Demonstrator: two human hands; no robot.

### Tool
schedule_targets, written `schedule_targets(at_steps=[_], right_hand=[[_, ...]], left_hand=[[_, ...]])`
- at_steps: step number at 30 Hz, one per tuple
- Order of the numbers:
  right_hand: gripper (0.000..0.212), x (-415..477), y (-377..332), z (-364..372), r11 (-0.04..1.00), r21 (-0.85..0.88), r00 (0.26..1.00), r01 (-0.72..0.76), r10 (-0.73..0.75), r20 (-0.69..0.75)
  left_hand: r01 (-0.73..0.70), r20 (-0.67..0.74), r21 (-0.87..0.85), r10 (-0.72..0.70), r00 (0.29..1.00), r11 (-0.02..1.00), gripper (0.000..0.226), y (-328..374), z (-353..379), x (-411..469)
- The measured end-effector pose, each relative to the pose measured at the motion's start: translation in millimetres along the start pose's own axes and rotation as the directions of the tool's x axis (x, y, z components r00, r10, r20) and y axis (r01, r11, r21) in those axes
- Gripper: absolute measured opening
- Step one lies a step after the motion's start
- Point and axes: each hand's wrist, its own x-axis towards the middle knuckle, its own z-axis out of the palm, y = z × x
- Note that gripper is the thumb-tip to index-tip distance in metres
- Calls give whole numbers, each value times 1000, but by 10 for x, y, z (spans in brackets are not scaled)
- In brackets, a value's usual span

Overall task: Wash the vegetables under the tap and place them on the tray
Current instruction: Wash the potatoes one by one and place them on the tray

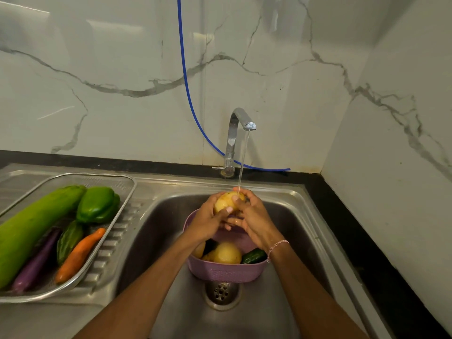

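Sink of stainless steel served as the landmark; its ribbed draining board extended to the left of the basin. Tray, a wire-mesh one, rested on that board, left of the sink basin, and carried a long green gourd, a green bell pepper, a purple eggplant, a small ridged dark green gourd and a carrot. Tap stood behind the sink basin, its stream running down onto the hands. Blue hose hung down the marble wall behind the sink and ended beside the tap base. Pink colander sat inside the sink basin, just behind the drain, and held a second potato, a dark green cucumber and other pieces partly hidden. Left hand and right hand met above the colander, inside the sink, under the stream. Fingers of both hands were curled around one yellow potato, clamped on it from either side. String bracelet circled the right wrist.
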Motion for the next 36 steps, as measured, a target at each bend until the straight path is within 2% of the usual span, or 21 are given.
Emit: schedule_targets(at_steps=[5, 7, 13, 16, 19, 21, 24, 26, 30, 33, 36], right_hand=[[17, 30, 136, 68, 981, -187, 980, 52, -86, -182], [18, 34, 129, 55, 978, -200, 973, 53, -95, -209], [30, 38, 127, 0, 999, 48, 999, -16, 14, 47], [26, 32, 140, 11, 999, 13, 999, 33, -33, -28], [23, 41, 143, -25, 999, 3, 991, 46, -45, -126], [27, 37, 128, -44, 999, 29, 995, 37, -35, -89], [35, 29, 129, -33, 1000, 25, 999, 18, -18, -30], [31, 22, 127, -9, 999, -21, 995, 32, -34, -95], [29, 39, 166, -59, 1000, -20, 967, 11, -16, -253], [34, 23, 137, -76, 998, 54, 993, -16, 22, -115], [40, -9, 74, -58, 982, 184, 996, -50, 36, 79]], left_hand=[[-93, 50, 181, 86, 995, 979, 49, 10, 18, -66], [-112, 77, 220, 98, 992, 969, 51, -15, 22, -83], [-118, 19, 229, 117, 993, 966, 42, -31, -9, -62], [-156, 58, 275, 146, 988, 948, 45, -61, -11, -56], [-151, 59, 230, 142, 988, 961, 50, -74, 34, -46], [-112, -20, 202, 119, 993, 973, 56, -65, 34, -32], [-92, -107, 281, 126, 986, 955, 54, -54, -13, -18], [-121, -62, 335, 150, 987, 934, 53, -40, -9, -41], [-181, 124, 347, 147, 981, 920, 52, -79, 38, -72], [-146, 109, 331, 115, 987, 932, 50, -90, 49, -78], [-81, -62, 192, 94, 994, 978, 35, -66, 17, -48]])
